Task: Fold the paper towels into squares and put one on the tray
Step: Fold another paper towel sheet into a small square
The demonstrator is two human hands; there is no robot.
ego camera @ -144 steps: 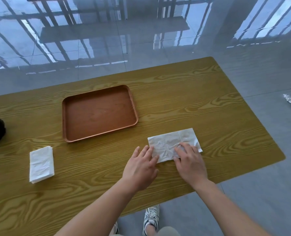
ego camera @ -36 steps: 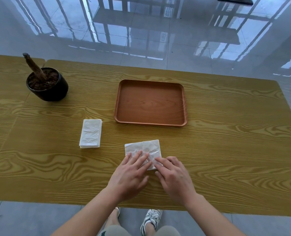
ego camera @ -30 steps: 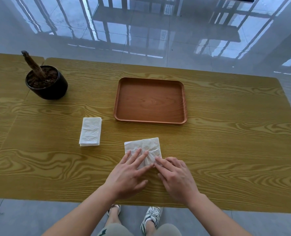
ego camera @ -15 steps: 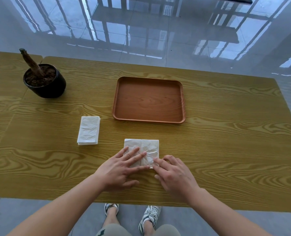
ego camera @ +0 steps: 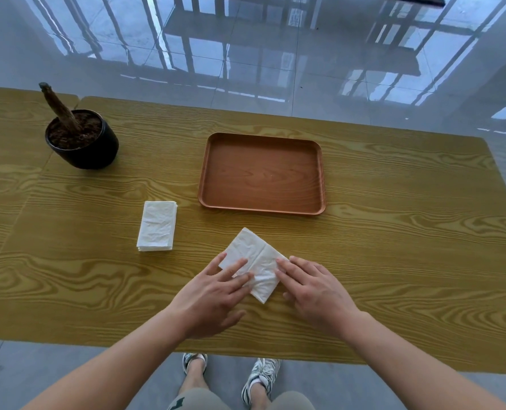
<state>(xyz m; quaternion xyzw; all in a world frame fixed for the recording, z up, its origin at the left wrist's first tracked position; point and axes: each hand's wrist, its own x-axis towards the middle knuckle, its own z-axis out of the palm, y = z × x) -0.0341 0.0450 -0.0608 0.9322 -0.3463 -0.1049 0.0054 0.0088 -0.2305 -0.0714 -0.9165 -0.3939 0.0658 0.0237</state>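
A folded white paper towel point(ego camera: 253, 258) lies on the wooden table point(ego camera: 393, 261), turned like a diamond with a crease across its middle. My left hand point(ego camera: 215, 294) rests flat on its left part with fingers spread. My right hand point(ego camera: 312, 287) presses its right corner with flat fingertips. Neither hand grips it. Just beyond the towel sits a brown tray point(ego camera: 262, 174) with nothing in it. A small stack of folded white paper towels point(ego camera: 157, 226) lies to the left.
A black pot point(ego camera: 81, 140) with soil and a brown stump stands at the far left of the table. The table's near edge runs just below my wrists. Glossy grey floor tiles surround the table, and my feet show beneath it.
The folded towel has been rotated from square-on to a diamond orientation under my hands. Earlier it was a long rectangle and was folded down to this smaller shape.
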